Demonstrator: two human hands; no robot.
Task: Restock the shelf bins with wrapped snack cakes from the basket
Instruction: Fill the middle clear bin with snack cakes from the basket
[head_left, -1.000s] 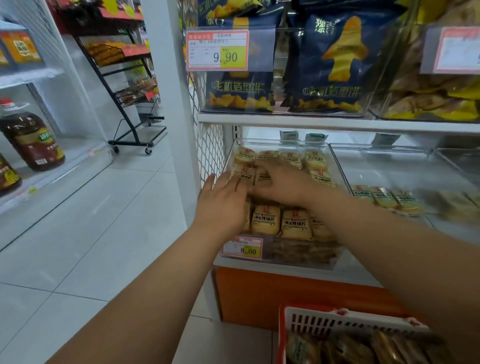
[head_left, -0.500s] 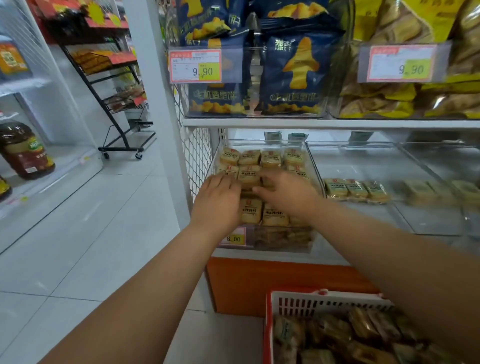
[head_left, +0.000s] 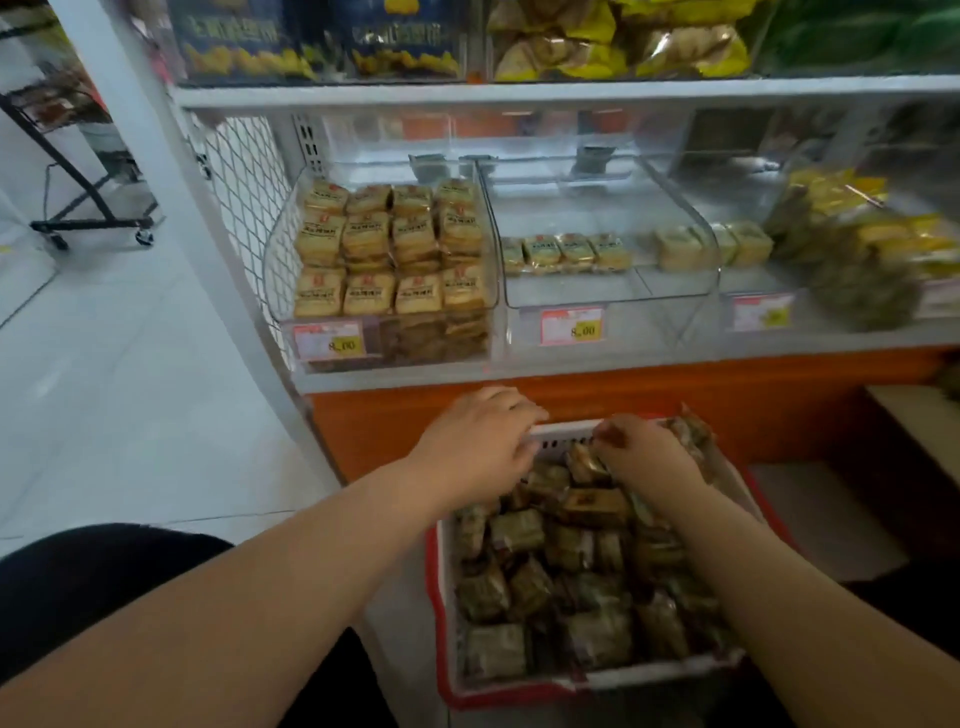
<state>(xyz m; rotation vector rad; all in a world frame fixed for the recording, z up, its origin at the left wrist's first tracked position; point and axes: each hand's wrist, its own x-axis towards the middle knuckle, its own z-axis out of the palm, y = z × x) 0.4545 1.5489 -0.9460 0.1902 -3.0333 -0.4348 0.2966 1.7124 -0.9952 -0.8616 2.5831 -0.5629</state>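
Since half a second ago both hands have left the full left-hand clear plastic bin (head_left: 382, 270) and dropped to the red-and-white plastic basket (head_left: 441, 613) on the floor; the view has tipped down with them.

Left hand (head_left: 475, 447): rests over the basket's far rim, fingers bent; whether they grip anything, cannot tell. Right hand (head_left: 647, 457): fingers curled, pinching a dark wrapped snack cake (head_left: 584, 460) at the far end of the heap; more wrappers bulge past its knuckles.

Key relation: loose wrapped snack cakes (head_left: 566, 582) lie directly under and nearer than both hands, jumbled, no common long axis. The target looks to be the middle clear plastic bin (head_left: 613, 291), up and ahead, slightly right, so the right hand is nearer. It holds one single row of pale green-wrapped cakes (head_left: 566, 253).

Surface and room: the bin floor is bare ahead of and behind that row, and the open top gives free entry below the white shelf (head_left: 571, 93). The basket stands close against the orange base panel (head_left: 675, 405).
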